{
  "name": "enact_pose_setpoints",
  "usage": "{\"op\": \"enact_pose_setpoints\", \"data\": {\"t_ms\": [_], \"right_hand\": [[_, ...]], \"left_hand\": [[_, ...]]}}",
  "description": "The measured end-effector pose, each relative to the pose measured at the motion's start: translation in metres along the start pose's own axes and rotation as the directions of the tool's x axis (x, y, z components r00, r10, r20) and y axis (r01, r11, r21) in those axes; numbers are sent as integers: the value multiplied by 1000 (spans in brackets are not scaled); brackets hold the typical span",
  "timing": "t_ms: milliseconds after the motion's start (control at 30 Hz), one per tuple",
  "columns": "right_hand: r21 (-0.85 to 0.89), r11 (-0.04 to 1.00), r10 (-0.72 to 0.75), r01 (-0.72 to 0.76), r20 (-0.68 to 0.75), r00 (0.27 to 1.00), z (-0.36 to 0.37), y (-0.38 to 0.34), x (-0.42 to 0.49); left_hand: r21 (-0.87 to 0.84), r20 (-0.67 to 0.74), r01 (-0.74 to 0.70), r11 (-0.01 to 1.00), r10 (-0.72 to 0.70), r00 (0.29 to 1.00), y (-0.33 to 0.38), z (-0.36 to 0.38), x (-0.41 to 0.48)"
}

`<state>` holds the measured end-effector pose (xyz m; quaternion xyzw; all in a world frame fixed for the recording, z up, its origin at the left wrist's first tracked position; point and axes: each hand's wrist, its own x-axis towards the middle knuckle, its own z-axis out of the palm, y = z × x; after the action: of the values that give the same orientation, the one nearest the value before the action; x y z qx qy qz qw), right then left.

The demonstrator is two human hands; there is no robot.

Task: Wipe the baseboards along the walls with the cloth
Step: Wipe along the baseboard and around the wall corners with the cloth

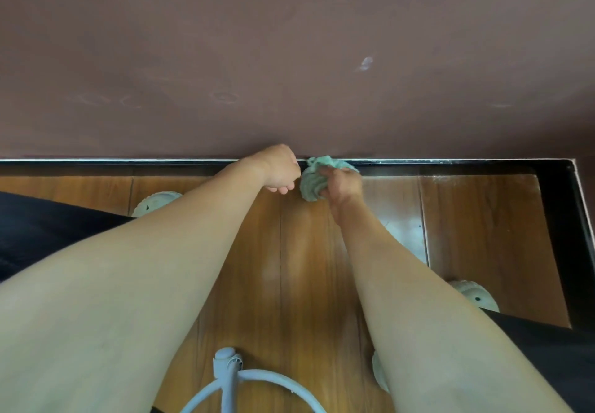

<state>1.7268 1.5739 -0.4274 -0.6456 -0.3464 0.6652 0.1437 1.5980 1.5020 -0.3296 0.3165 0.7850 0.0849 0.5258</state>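
Observation:
A black baseboard (128, 166) with a pale dusty top edge runs across the foot of the brown wall (289, 58) and turns toward me at the right corner (570, 206). My right hand (343, 185) grips a bunched green cloth (314, 181), whose top end lies against the baseboard near the middle. My left hand (278, 168) is just left of the cloth, fingers curled, close to the baseboard; it holds nothing that I can see.
Glossy wooden floor (299, 267) lies below. Pale slippers show at the left (154, 203) and right (475, 295). A light grey ring-shaped stand (231, 380) sits at the bottom centre. Dark clothing covers both lower corners.

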Motion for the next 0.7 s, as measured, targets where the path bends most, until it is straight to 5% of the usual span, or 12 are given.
{"op": "enact_pose_setpoints", "data": {"t_ms": [133, 367, 600, 700], "right_hand": [[-26, 1000, 14, -12, 69, 998, 13, -1, -1], [202, 979, 30, 17, -231, 973, -16, -11, 15], [69, 995, 71, -78, 104, 992, 13, 0, -9], [30, 997, 71, -76, 142, 987, 12, -2, -13]], "left_hand": [[9, 7, -2, 1000, 1, 1000, 2, 1, -1], [36, 16, -9, 999, 8, 1000, -1, 5, -2], [-16, -11, 11, 1000, -12, 1000, -7, -1, -4], [-21, -8, 27, 999, -27, 1000, -14, -2, -4]]}}
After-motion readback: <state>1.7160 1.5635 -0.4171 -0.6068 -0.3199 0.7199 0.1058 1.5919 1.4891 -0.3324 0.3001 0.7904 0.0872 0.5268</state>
